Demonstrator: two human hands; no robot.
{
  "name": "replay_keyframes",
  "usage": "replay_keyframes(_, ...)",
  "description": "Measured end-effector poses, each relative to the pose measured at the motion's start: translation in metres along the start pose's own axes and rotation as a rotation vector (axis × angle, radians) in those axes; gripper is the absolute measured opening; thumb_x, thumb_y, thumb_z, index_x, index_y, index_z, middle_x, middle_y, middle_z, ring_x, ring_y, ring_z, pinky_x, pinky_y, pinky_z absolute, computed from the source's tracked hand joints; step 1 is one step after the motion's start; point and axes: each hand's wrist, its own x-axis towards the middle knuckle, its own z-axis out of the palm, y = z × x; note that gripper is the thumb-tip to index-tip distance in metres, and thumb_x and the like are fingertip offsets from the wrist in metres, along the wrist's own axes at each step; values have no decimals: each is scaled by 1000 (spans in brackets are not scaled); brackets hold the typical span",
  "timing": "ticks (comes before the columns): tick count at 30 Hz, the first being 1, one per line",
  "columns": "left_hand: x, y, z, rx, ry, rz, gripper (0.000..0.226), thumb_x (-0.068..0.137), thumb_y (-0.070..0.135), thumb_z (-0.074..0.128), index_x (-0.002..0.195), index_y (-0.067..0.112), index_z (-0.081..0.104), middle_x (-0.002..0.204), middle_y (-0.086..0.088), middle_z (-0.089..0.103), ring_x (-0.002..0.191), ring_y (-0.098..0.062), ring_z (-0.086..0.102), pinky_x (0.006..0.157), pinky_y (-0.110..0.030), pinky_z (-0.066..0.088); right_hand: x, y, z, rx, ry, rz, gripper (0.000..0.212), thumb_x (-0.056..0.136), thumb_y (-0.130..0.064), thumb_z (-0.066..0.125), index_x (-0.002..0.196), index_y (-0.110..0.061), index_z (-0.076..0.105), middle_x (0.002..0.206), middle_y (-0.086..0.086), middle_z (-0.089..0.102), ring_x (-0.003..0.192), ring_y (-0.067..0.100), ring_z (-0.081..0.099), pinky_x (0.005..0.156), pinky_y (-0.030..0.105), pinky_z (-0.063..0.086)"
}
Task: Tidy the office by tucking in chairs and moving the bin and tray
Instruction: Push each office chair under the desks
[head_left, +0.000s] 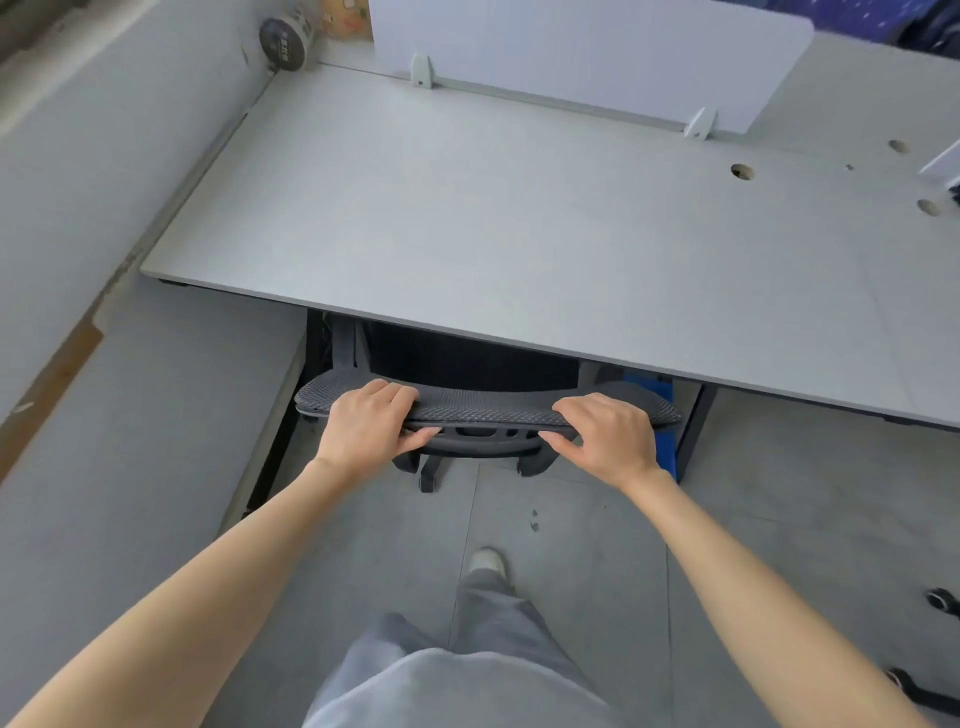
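Observation:
A dark grey mesh office chair (488, 408) stands at the front edge of a light grey desk (519, 234), its seat mostly hidden under the desktop. Only the top of the backrest and part of the wheeled base show. My left hand (366, 423) grips the top edge of the backrest on its left side, fingers over the top and thumb underneath. My right hand (605, 434) grips the same edge on its right side. No bin or tray can be made out with certainty.
A white divider panel (587, 57) stands along the desk's back edge. A small round fan (285, 39) sits at the back left corner. Something blue (665, 410) stands under the desk to the right. Another chair's casters (943, 597) show at the right edge. A wall runs along the left.

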Motion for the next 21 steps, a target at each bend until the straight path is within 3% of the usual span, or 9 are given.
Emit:
replay_keyframes(6,21,-4,7,-6,-42,-42,56,86,59,35,74,11,62,61,1,61,59,-21,59,39,-27,39,17,20,10,16,-22,2,49,89,-55,40,80,-17,68,66,-5,68,62,16,65,44,21,42)
replay_keyframes(9,22,-3,5,-19,-93,-34,57,87,60,32,84,12,63,70,1,66,67,-21,62,41,-28,42,18,19,9,15,-39,9,52,89,-58,37,82,-17,69,70,-5,70,65,15,67,46,21,44)
replay_keyframes(12,23,-2,-2,-57,-119,6,48,85,52,41,99,11,62,90,-2,68,80,-25,63,53,-32,50,19,17,6,17,-73,28,45,84,-56,46,89,-17,69,73,-4,71,67,16,68,49,23,46)
replay_keyframes(16,22,6,-6,-130,-37,162,25,90,26,48,102,11,64,101,-4,68,89,-25,62,72,-33,49,23,13,0,43,-109,31,41,82,-50,50,98,-16,68,83,-3,72,75,19,68,54,26,49)
replay_keyframes(21,30,26,-6,-257,-89,174,24,90,20,48,103,8,64,101,-5,67,90,-23,58,71,-34,50,19,12,-2,60,-202,9,38,86,-44,51,95,-11,68,93,2,71,86,23,65,71,33,49)
